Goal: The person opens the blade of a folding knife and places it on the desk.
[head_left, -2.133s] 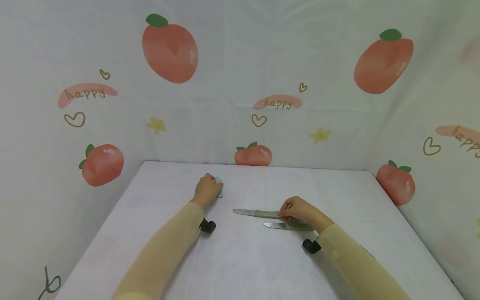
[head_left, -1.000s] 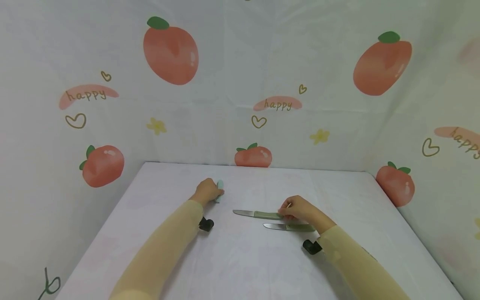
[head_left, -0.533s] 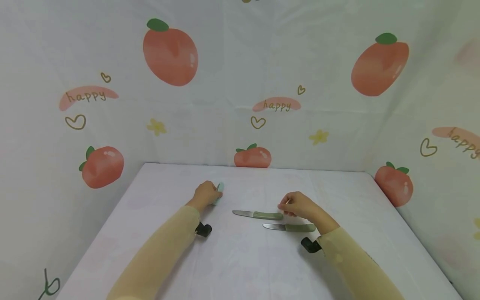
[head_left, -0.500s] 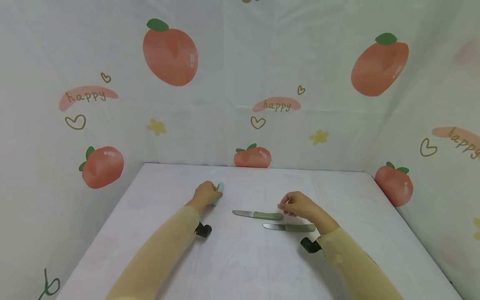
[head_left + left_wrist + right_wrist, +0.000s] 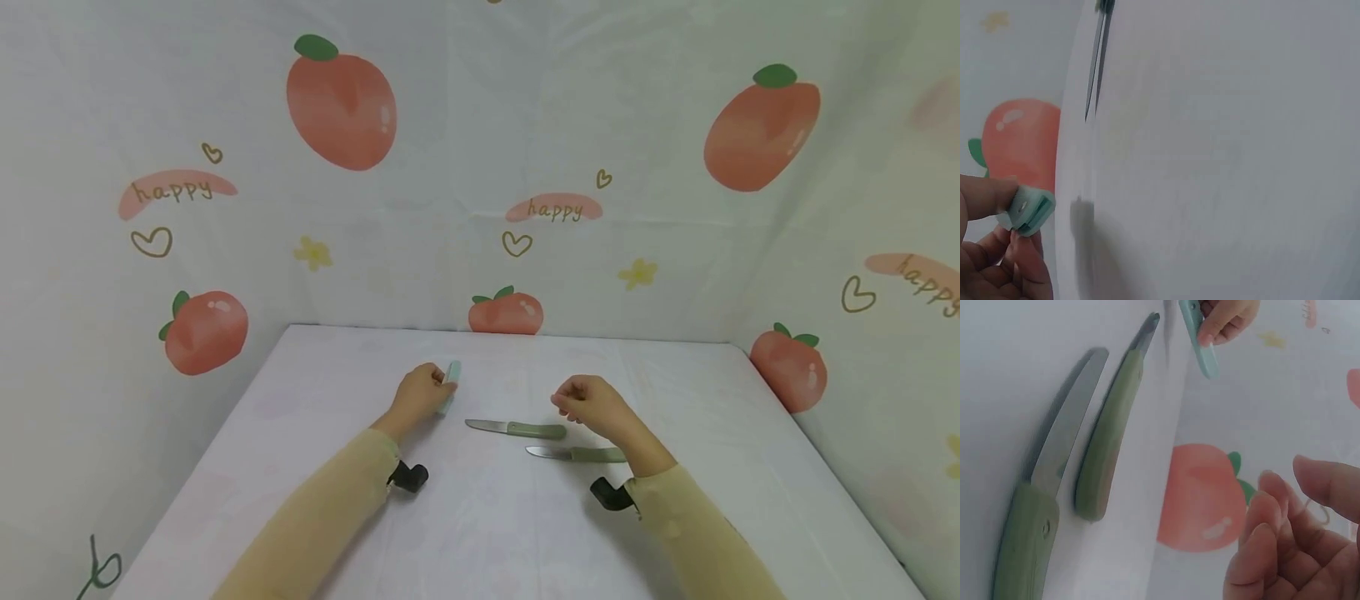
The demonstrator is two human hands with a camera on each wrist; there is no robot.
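My left hand [image 5: 422, 393] pinches a mint-green knife sheath [image 5: 449, 386] between thumb and fingertips, held just above the table [image 5: 480, 533] toward its far edge, left of the middle. In the left wrist view the sheath's open mouth [image 5: 1027, 211] shows, clamped between my thumb above and my fingers below.

My right hand [image 5: 588, 402] hovers just above the table with its fingers loosely curled and holding nothing; the right wrist view shows the fingers [image 5: 1272, 531] apart, with bare air between them. It hangs just beyond the handle end of the farther knife [image 5: 516, 429], near it but not touching.

Two green-handled paring knives lie side by side near the middle of the table, blades pointing to my left. The nearer knife [image 5: 577, 454] sits a little to the right of the farther one, toward the front edge.

I judge the step in hand to be sheathing a blade: the cover is ready, no knife is lifted yet. The next move calls for a firm hold on a handle, then lining the blade tip up with the sheath's narrow mouth.
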